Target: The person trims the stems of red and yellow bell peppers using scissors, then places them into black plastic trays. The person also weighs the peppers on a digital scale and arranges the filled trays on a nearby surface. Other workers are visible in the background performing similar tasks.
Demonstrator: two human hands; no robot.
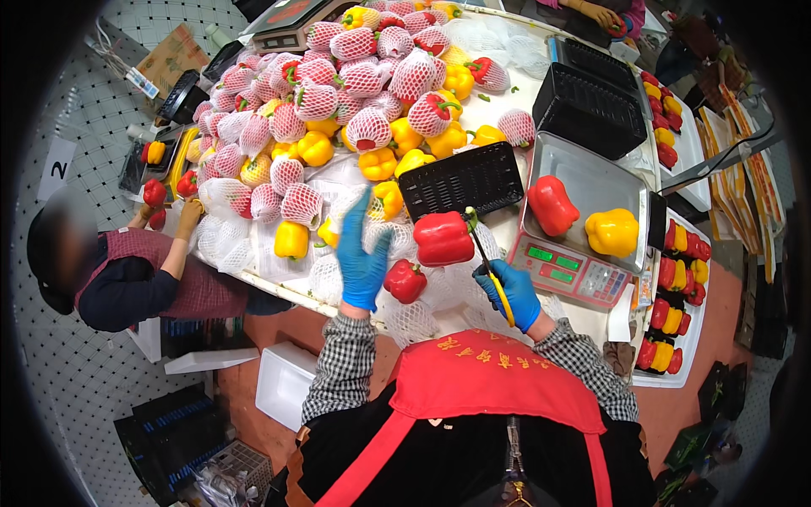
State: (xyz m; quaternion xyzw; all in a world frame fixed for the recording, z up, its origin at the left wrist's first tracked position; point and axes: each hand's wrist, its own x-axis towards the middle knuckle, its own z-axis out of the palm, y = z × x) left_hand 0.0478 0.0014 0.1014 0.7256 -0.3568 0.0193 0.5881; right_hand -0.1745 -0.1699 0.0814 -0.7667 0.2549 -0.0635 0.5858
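My left hand (360,260), in a blue glove, holds nothing; its fingers point up and the thumb stands apart. My right hand (513,296), also gloved in blue, grips yellow-handled scissors (500,295). The scissor blades reach the green stem of a red bell pepper (443,239) between my hands; I cannot tell what bears that pepper. A second red bell pepper (405,281) sits just right of my left hand, by white foam netting (408,322). Behind them a black plastic tray (461,180) lies tilted. On the scale's metal pan (586,168) rest a red pepper (553,206) and a yellow pepper (612,232).
A heap of netted peppers (355,82) covers the far table. Stacked black trays (589,111) stand behind the scale (567,269). Packed peppers fill a white container (681,374) at right. A co-worker (158,272) handles peppers at left; another person's hand (599,14) shows far right.
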